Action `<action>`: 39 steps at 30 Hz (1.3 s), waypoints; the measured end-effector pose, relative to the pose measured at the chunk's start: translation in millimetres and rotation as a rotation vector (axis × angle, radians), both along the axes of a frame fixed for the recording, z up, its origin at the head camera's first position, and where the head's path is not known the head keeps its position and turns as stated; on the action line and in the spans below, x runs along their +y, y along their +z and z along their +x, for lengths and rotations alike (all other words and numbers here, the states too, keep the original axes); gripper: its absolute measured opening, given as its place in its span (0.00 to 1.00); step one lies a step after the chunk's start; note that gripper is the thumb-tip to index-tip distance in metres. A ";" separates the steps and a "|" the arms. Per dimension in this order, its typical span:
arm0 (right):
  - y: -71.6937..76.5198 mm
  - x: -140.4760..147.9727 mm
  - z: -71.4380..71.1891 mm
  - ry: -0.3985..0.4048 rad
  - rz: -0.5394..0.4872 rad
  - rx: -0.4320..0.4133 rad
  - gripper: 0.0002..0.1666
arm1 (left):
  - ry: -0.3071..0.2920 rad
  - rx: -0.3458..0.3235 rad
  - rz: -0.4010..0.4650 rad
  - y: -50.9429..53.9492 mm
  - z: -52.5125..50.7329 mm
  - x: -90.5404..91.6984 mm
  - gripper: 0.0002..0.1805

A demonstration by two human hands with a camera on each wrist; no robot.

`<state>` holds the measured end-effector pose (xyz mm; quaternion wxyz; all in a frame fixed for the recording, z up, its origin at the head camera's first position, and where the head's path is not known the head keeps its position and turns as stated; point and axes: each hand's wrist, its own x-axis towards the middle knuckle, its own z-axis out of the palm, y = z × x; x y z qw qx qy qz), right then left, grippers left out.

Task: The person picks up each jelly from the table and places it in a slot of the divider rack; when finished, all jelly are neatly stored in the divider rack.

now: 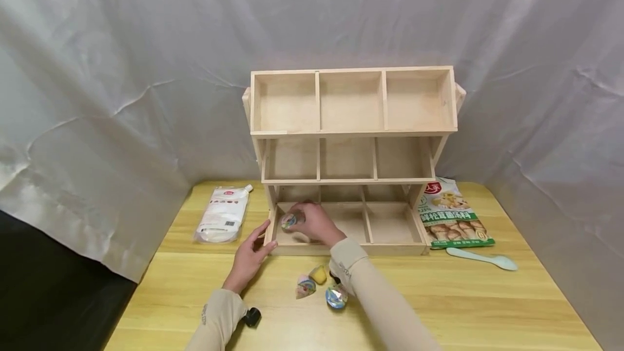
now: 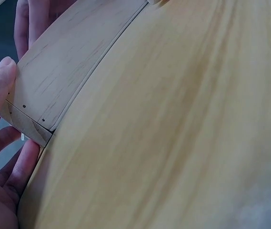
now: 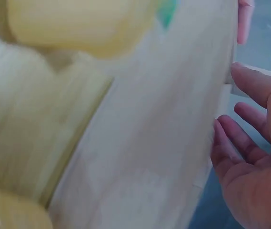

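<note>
A pale wooden three-tier compartment organizer [image 1: 353,134] stands on the table. My left hand [image 1: 247,260] holds the front left corner of its lowest tray, thumb at the front and fingers along the side; the left wrist view shows this corner [image 2: 28,124] between thumb and fingers. Inside that tray's left compartment, my right hand [image 1: 316,223] pinches a small jelly cup [image 1: 288,221] with a shiny printed lid. In front of the organizer lie another lidded jelly cup [image 1: 336,297], a tilted cup [image 1: 306,286] and a yellow one [image 1: 319,275]. Yellow shapes [image 3: 78,24] blur the right wrist view.
Left of the organizer lies a white spouted pouch [image 1: 224,213]. A seasoning bag with mushrooms pictured [image 1: 455,218] leans at its right side, and a pale blue spoon [image 1: 482,258] lies before the bag. Grey curtain [image 1: 122,96] surrounds the table [image 1: 487,307].
</note>
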<state>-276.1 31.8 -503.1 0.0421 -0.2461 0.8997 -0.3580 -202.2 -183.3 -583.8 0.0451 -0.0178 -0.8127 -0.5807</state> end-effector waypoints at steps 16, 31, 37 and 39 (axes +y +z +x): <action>30.1 68.8 44.3 0.012 -0.020 0.002 0.29 | 0.003 -0.041 -0.010 0.9 2.9 -1.2 0.36; 18.9 132.3 105.3 0.012 -0.048 -0.006 0.26 | -0.017 -0.022 -0.003 1.0 0.8 -0.9 0.37; 6.8 142.7 112.0 -0.017 -0.038 -0.006 0.25 | -0.005 -0.023 -0.014 1.7 1.0 -0.3 0.37; 2.2 144.6 112.4 -0.029 -0.035 -0.010 0.26 | -0.002 -0.026 -0.016 1.7 1.0 0.0 0.37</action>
